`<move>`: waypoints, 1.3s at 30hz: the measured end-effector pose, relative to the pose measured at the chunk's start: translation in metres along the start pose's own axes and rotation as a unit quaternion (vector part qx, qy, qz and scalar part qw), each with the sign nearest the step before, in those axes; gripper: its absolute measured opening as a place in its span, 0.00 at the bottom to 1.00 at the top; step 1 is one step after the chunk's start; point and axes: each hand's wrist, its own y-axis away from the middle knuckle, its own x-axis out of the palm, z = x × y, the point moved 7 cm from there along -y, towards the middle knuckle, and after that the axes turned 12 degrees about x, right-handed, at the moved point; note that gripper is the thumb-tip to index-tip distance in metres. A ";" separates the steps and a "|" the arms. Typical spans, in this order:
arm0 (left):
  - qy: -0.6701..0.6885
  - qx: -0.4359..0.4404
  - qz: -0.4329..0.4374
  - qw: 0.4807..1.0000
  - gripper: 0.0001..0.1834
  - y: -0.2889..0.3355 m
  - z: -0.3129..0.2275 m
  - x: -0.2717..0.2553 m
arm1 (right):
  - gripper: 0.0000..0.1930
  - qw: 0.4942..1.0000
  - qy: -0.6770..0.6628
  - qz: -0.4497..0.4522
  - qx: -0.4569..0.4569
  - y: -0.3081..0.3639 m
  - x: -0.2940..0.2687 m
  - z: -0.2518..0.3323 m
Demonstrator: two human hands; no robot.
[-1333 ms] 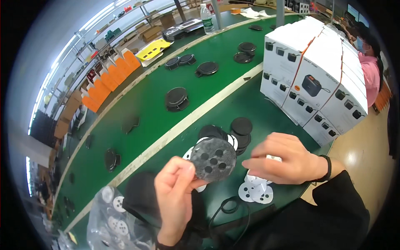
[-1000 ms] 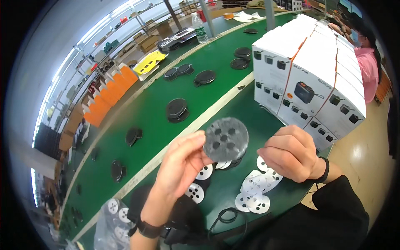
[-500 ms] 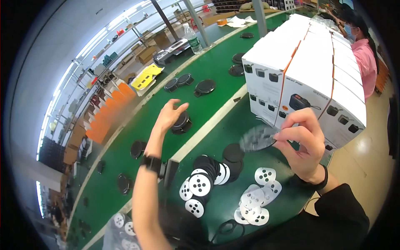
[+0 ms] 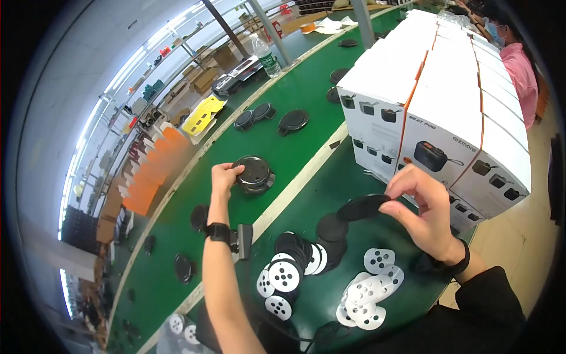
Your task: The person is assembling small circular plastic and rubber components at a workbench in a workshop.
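Note:
My left hand (image 4: 225, 179) grips the near-left rim of a glossy black round device (image 4: 254, 173) on the green conveyor belt, its thumb at the rim. Between thumb and fingers of my right hand (image 4: 421, 206) is a thin black disc (image 4: 364, 207), held by its right edge and tilted over the bench. Just below that disc lie more black discs (image 4: 332, 228). Beside them spreads a pile of white discs with dark holes (image 4: 284, 275), mixed with black ones. Several translucent white pieces with holes (image 4: 364, 292) overlap nearer my right forearm.
White printed cartons (image 4: 436, 127) stand stacked at the right, close to my right hand. More black round devices (image 4: 293, 121) sit along the belt. A water bottle (image 4: 265, 55) and yellow sheets (image 4: 203, 115) are at its far side. A person in pink (image 4: 519, 76) is beyond the cartons.
My left hand has come down onto the round device and closed on its rim. The disc in my right hand, blurred and see-through before, now appears solid black.

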 end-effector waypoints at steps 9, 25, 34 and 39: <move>0.049 -0.044 -0.112 0.992 0.07 0.059 0.018 -0.081 | 0.07 0.980 -0.140 0.082 0.115 -0.001 0.017 -0.020; 0.285 -0.035 0.198 0.937 0.09 0.156 -0.086 0.033 | 0.08 0.945 -0.255 0.114 0.172 -0.007 0.002 -0.024; 0.244 -0.038 0.289 0.925 0.16 0.205 -0.143 0.132 | 0.07 0.861 -0.368 0.128 0.327 0.038 -0.008 -0.061; 0.287 -0.047 0.299 0.909 0.29 0.229 -0.137 0.152 | 0.09 0.803 -0.418 0.127 0.406 0.069 -0.004 -0.085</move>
